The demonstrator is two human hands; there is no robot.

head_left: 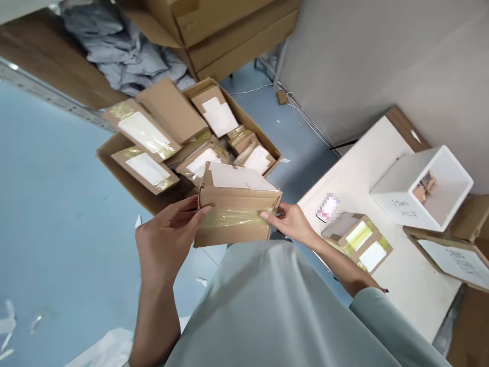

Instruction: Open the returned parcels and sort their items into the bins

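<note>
A small cardboard box [235,201] with clear yellowish tape along its side and a white label on top is held in front of my body. My left hand [170,237] grips its left end, thumb on the taped side. At the right end, my right hand [292,221] holds it between thumb and fingers. Just beyond lies a large open carton [130,176] on the floor, filled with several taped, labelled boxes [145,135]. The held box overlaps the carton's near edge in view.
On the right, a white table [412,300] bears a phone [327,207], a taped box [369,242] and a white foam box [405,196]. Large cartons [237,41] and grey bags [130,56] stand at the back. Cables run along the wall; scraps litter the blue floor [57,214].
</note>
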